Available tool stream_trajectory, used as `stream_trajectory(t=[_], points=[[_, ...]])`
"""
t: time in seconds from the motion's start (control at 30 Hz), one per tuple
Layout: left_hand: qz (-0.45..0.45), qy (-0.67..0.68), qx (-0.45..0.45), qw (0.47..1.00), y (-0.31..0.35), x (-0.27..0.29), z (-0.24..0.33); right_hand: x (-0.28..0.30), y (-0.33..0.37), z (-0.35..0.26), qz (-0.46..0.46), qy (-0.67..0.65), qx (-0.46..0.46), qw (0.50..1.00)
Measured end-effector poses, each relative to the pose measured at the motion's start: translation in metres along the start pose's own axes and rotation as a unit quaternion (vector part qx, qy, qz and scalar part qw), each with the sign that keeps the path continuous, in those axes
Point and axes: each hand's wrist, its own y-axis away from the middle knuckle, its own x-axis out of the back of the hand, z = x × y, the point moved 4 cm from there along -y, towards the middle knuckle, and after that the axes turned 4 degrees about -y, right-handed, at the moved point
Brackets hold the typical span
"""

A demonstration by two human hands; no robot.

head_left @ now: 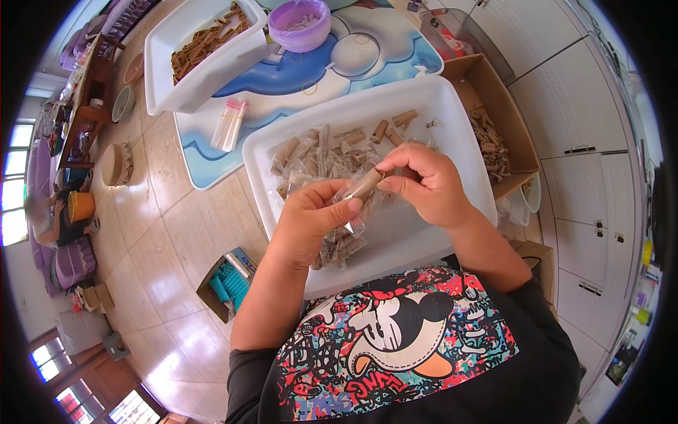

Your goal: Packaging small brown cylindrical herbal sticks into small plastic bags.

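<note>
Over a white plastic tub, my left hand grips a clear plastic bag by thumb and fingers. A small brown tube lies tilted in or against the bag; I cannot tell how far inside it is. My right hand pinches the tube's upper end between thumb and fingertips. Beneath my hands, bagged brown tubes heap up on the tub's left side. Several loose tubes lie toward its far side.
A deep white bin of brown pieces and a purple bowl stand on the cloud-patterned table. A stack of clear bags lies there. Right of the tub is a cardboard box; a box of turquoise items sits lower left.
</note>
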Motion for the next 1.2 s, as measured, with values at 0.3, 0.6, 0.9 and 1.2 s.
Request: stream_trajectory(t=[0.3, 0.6, 0.9, 1.2], points=[[0.032, 0.072, -0.057, 0.995, -0.006, 0.000, -0.003, -0.002, 0.000, 0.011, 0.142, -0.169, -0.002, 0.975], [0.112, 0.047, -0.137, 0.983, -0.009, -0.011, -0.002, -0.012, 0.001, 0.020, 0.057, -0.188, -0.099, 0.976], [0.068, 0.078, -0.093, 0.990, -0.012, -0.010, -0.005, -0.014, 0.000, 0.015, 0.015, -0.242, -0.095, 0.965], [0.114, 0.056, -0.122, 0.984, -0.009, -0.019, 0.011, -0.011, -0.003, 0.012, -0.006, -0.205, -0.124, 0.971]])
